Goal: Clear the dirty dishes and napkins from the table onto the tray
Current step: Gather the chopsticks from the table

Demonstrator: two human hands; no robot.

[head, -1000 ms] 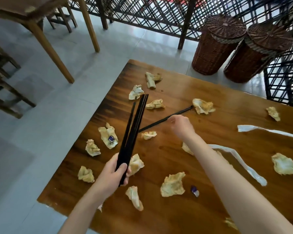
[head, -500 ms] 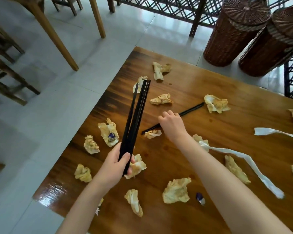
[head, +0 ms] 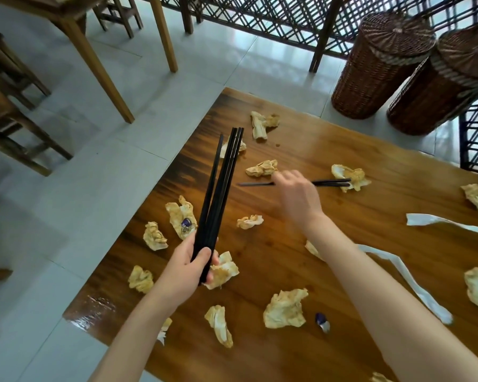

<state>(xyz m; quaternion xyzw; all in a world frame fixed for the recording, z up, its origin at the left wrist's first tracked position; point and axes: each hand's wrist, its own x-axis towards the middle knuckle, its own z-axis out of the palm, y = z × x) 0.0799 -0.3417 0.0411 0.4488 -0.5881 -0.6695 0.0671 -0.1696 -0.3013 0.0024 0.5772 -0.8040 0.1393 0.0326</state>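
Right hand (head: pixel 294 195) pinches a loose chopstick (head: pixel 331 183) just above the table (head: pixel 356 150); I'd lift it level, then slide it into the bundle (head: pixel 221 188) my left hand (head: pixel 189 267) grips. No tray visible.

Crumpled stained napkins (head: pixel 284 308), black chopsticks (head: pixel 218 194)

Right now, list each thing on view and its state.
left hand: grip shut on chopstick bundle, upright
right hand: lifting chopstick pair
crumpled napkins: scattered on table
white paper strips: lying flat
wicker baskets: lidded, on floor
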